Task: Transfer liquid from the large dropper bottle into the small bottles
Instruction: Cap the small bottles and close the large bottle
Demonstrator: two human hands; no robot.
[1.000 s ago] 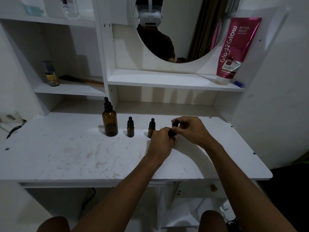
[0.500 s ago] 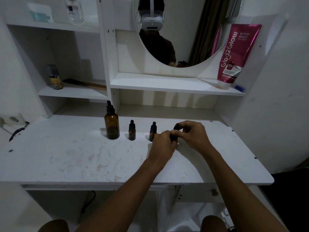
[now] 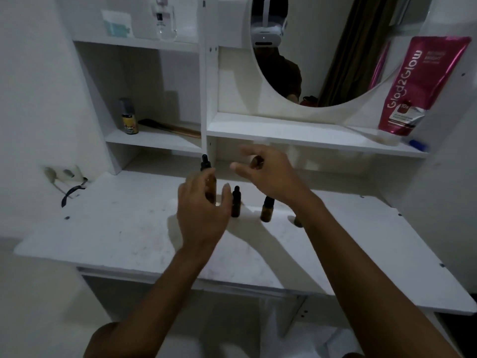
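Observation:
The large amber dropper bottle (image 3: pixel 206 165) stands at the back of the white desk (image 3: pixel 124 228), its black cap showing above my left hand (image 3: pixel 202 215). That hand hovers in front of it with fingers spread and loosely curved, and I see no firm grip. Two small capped amber bottles (image 3: pixel 235 202) (image 3: pixel 267 210) stand to its right. My right hand (image 3: pixel 271 174) is raised above them and holds a small, blurred amber bottle (image 3: pixel 256 161) between its fingers. A small dark object (image 3: pixel 297 221) lies on the desk, partly hidden by my right forearm.
Shelves rise behind the desk, with a round mirror (image 3: pixel 322 60) above the middle shelf and a pink tube (image 3: pixel 418 89) leaning at the right. A spray can (image 3: pixel 128 117) and a brush stand on the left shelf. A wall socket with a black cable (image 3: pixel 68 182) is at the far left.
My hands have separated from the rightmost small bottle. The left hand moved left to the large bottle. The right hand rose with a small amber object. The view has moved closer.

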